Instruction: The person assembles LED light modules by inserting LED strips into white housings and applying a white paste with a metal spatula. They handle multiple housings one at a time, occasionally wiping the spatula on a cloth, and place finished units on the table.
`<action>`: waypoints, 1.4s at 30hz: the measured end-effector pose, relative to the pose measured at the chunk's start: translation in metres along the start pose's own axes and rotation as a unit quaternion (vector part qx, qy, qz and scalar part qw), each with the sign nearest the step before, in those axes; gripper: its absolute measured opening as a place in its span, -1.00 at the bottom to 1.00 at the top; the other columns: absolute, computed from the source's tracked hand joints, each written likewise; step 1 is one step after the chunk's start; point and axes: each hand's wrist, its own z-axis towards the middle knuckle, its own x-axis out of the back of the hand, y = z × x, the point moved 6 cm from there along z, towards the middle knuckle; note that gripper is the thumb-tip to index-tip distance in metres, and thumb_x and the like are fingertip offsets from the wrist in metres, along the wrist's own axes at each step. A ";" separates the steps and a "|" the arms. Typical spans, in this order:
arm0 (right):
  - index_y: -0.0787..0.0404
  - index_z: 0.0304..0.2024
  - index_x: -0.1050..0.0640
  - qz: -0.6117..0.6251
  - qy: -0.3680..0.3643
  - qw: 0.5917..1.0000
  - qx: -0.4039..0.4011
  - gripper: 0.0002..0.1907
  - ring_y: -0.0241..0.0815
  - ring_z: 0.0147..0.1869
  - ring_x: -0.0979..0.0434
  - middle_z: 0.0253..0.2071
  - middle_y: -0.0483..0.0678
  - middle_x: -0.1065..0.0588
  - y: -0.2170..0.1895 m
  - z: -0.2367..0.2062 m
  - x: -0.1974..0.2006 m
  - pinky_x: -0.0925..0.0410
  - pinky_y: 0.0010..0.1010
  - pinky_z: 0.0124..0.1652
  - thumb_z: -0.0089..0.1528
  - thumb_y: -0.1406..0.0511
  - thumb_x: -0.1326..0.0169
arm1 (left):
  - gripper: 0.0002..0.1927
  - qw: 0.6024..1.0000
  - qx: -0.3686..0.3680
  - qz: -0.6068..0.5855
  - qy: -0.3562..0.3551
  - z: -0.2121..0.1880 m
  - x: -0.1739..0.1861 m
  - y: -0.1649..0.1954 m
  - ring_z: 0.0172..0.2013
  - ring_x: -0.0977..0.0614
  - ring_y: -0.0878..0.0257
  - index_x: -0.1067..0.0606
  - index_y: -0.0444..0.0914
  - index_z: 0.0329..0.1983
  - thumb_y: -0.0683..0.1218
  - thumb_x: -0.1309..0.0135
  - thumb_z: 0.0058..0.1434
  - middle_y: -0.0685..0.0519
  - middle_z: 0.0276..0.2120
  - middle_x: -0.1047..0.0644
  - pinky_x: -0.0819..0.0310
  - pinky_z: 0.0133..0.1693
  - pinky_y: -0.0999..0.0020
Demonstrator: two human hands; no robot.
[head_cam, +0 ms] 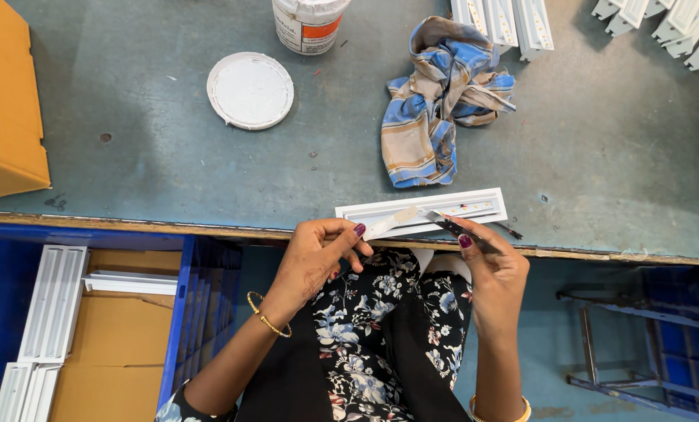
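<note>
A long white channel housing point(421, 209) lies at the table's near edge with a strip of small yellow dots inside it. My left hand point(314, 258) pinches a pale strip of backing tape point(388, 223) that peels off the housing's left part. My right hand point(494, 266) grips a thin dark tool point(451, 227), whose tip touches the strip inside the housing.
A crumpled blue and tan cloth point(443, 98) lies behind the housing. A white lid point(250, 90) and a white tub point(309, 23) sit at the back. More white housings point(505, 23) lie at the far edge. An orange box point(5, 109) is left. A blue crate point(179, 312) below holds housings.
</note>
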 end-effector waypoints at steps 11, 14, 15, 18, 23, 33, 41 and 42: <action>0.35 0.11 -0.61 -0.006 0.008 0.999 0.046 -0.74 -0.37 0.01 -0.53 0.00 -0.03 -0.62 0.013 -0.003 -0.004 -0.35 -0.58 0.01 0.38 0.44 -0.06 | -0.72 0.997 0.014 0.054 0.048 0.003 0.004 -0.006 -0.51 -0.64 0.43 -0.60 -0.35 -0.20 -0.02 -0.04 0.35 0.03 -0.37 -0.69 -0.24 -0.63 0.60; 0.34 0.12 -0.58 -0.089 -0.009 0.988 0.123 -0.71 -0.22 0.18 -0.61 0.09 0.02 -0.62 0.005 -0.002 -0.017 -0.41 -0.41 0.20 0.39 0.51 0.03 | -0.73 0.998 0.012 0.044 0.046 0.007 0.006 -0.008 -0.51 -0.65 0.43 -0.60 -0.35 -0.17 -0.05 -0.04 0.34 0.02 -0.37 -0.68 -0.24 -0.64 0.60; 0.34 0.12 -0.58 -0.115 -0.013 0.983 0.144 -0.67 -0.19 0.20 -0.61 0.10 0.04 -0.61 0.002 -0.003 -0.020 -0.41 -0.38 0.19 0.35 0.54 0.06 | -0.74 0.998 0.011 0.040 0.046 0.007 0.007 -0.009 -0.51 -0.65 0.42 -0.60 -0.35 -0.15 -0.05 -0.04 0.34 0.01 -0.38 -0.68 -0.23 -0.65 0.60; 0.34 0.11 -0.57 -0.186 -0.015 0.961 0.205 -0.58 -0.09 0.24 -0.60 0.12 0.09 -0.59 -0.009 -0.007 -0.034 -0.41 -0.32 0.20 0.27 0.62 0.12 | -0.73 0.999 0.006 0.010 0.042 0.012 0.008 -0.013 -0.51 -0.64 0.41 -0.60 -0.39 -0.16 -0.06 -0.05 0.35 0.00 -0.37 -0.68 -0.22 -0.65 0.62; 0.36 0.09 -0.55 -0.273 -0.020 0.917 0.291 -0.56 0.08 0.30 -0.55 0.11 0.14 -0.57 -0.018 -0.008 -0.056 -0.37 -0.23 0.26 0.20 0.65 0.09 | -0.73 0.999 0.007 -0.010 0.044 0.017 0.010 -0.018 -0.51 -0.64 0.40 -0.59 -0.40 -0.18 -0.06 -0.05 0.34 -0.02 -0.37 -0.68 -0.23 -0.65 0.62; 0.35 0.11 -0.55 -0.320 -0.041 0.903 0.285 -0.39 0.11 0.36 -0.48 0.16 0.12 -0.54 -0.012 -0.020 -0.069 -0.32 -0.13 0.32 0.03 0.69 0.13 | -0.70 0.996 0.002 -0.072 0.057 0.017 0.008 -0.018 -0.48 -0.68 0.32 -0.58 -0.45 -0.23 -0.07 -0.06 0.32 -0.12 -0.35 -0.68 -0.30 -0.67 0.62; 0.33 0.06 -0.58 -0.321 -0.058 0.903 0.281 -0.43 0.06 0.33 -0.52 0.14 0.08 -0.56 -0.018 -0.020 -0.064 -0.34 -0.17 0.28 0.03 0.68 0.09 | -0.66 0.996 0.015 -0.061 0.060 0.016 0.010 -0.012 -0.48 -0.68 0.33 -0.58 -0.48 -0.27 -0.05 -0.06 0.34 -0.13 -0.36 -0.68 -0.29 -0.67 0.61; 0.32 0.06 -0.58 -0.324 -0.056 0.900 0.286 -0.44 0.06 0.32 -0.52 0.14 0.08 -0.56 -0.020 -0.020 -0.063 -0.35 -0.18 0.27 0.04 0.68 0.09 | -0.66 0.996 0.016 -0.057 0.061 0.015 0.011 -0.012 -0.48 -0.68 0.33 -0.58 -0.47 -0.27 -0.05 -0.06 0.35 -0.13 -0.36 -0.68 -0.30 -0.66 0.62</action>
